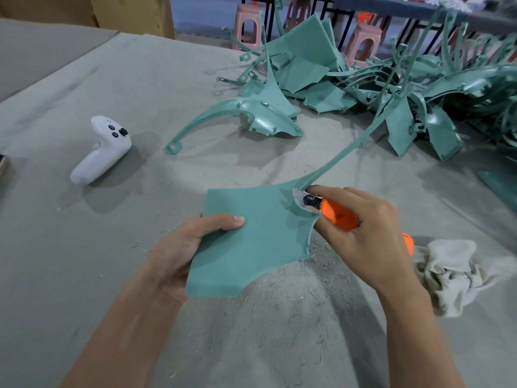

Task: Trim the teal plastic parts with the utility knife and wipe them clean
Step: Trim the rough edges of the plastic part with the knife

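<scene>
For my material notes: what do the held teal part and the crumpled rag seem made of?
Teal part: probably moulded plastic, with a matte grainy face; it is thin yet holds its curved shape. Rag: seemingly soft off-white cloth; it lies in limp folds.

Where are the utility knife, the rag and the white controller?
utility knife (340, 217): head view, on its orange handle.
rag (453, 271): head view, middle of the crumpled cloth.
white controller (102, 156): head view, on its grip.

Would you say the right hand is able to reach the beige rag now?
Likely yes for reach: the rag lies just beside the right hand, nothing between. But that hand grips the orange utility knife, so grasping needs it set down.
</scene>
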Tool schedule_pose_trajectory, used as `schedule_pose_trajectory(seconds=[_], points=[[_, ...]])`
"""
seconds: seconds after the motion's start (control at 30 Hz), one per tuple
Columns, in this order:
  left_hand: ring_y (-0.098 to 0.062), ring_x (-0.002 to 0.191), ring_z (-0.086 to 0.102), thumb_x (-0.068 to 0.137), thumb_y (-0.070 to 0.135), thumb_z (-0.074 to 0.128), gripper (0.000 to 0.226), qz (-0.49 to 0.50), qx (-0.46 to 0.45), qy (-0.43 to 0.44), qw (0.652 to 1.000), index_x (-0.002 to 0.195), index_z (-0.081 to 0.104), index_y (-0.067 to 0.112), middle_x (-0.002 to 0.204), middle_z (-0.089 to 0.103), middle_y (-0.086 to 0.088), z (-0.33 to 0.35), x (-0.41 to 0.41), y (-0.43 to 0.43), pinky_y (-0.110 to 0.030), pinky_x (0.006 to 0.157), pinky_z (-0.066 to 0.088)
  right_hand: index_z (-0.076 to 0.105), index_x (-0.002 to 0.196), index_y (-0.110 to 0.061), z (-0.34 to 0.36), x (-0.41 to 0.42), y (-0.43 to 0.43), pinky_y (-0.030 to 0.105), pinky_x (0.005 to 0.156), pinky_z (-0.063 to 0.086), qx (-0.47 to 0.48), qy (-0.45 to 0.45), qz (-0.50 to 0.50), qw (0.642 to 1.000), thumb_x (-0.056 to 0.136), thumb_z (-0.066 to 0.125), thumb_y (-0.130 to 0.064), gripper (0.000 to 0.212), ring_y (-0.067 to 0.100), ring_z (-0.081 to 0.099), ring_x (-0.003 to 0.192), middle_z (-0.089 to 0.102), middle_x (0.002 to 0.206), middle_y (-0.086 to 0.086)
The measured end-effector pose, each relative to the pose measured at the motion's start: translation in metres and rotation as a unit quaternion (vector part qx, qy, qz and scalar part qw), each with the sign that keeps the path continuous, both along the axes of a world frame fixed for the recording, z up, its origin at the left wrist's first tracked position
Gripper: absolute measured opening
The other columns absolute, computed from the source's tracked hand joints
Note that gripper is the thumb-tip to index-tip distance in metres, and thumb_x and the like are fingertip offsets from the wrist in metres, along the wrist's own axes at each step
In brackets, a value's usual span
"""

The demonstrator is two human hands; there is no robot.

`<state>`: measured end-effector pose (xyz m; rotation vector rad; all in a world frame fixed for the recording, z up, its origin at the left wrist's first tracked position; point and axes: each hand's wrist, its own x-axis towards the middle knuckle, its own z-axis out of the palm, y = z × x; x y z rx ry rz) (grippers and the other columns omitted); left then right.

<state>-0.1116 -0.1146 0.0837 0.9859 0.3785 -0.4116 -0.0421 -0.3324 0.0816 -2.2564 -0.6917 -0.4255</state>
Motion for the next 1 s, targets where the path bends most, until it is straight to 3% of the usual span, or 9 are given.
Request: schedule_pose_trajectory(seconds=[0.43, 0.73, 0.83, 1.0], points=[[-0.021, 0.041, 0.063, 0.068, 0.017, 0.060, 0.023, 0.006, -0.009, 0.011, 1.000, 0.063, 0.076, 0.003, 0.060, 0.068, -0.014, 0.000, 0.001, 0.000, -0.021, 0.035, 0.046, 0.076, 0.105, -0.019, -0.003, -0.002, 0.003, 0.045, 0.062, 0.051, -0.016, -0.048, -0.026, 0.998, 0.085, 0.068, -0.036, 0.028, 0.025, 0.064, 0.073, 0.070, 0.081, 0.003], [-0.019, 0.037, 0.061, 0.064, 0.017, 0.062, 0.020, 0.018, -0.001, 0.031, 0.999, 0.057, 0.074, 0.003, 0.056, 0.066, -0.011, 0.000, 0.003, 0.001, -0.020, 0.033, 0.045, 0.075, 0.100, -0.015, -0.009, -0.002, 0.008, 0.044, 0.056, 0.048, -0.007, -0.108, -0.058, 0.992, 0.090, 0.066, -0.037, 0.026, 0.025, 0.059, 0.066, 0.066, 0.073, 0.002], [-0.019, 0.037, 0.060, 0.065, 0.019, 0.062, 0.022, 0.001, 0.007, 0.037, 0.999, 0.059, 0.075, 0.003, 0.056, 0.067, -0.011, -0.002, 0.002, 0.001, -0.019, 0.034, 0.045, 0.075, 0.102, -0.013, -0.007, 0.002, -0.002, 0.047, 0.063, 0.052, 0.035, -0.121, -0.106, 0.986, 0.090, 0.069, -0.035, 0.025, 0.025, 0.064, 0.072, 0.072, 0.082, 0.005], [-0.018, 0.039, 0.062, 0.064, 0.018, 0.063, 0.020, 0.029, 0.010, 0.037, 0.999, 0.060, 0.075, 0.004, 0.058, 0.068, -0.011, -0.004, 0.004, -0.001, -0.020, 0.034, 0.046, 0.075, 0.102, -0.011, -0.003, 0.002, -0.006, 0.037, 0.065, 0.050, 0.083, -0.126, -0.132, 0.980, 0.088, 0.073, -0.031, 0.025, 0.018, 0.061, 0.070, 0.071, 0.081, 0.005]])
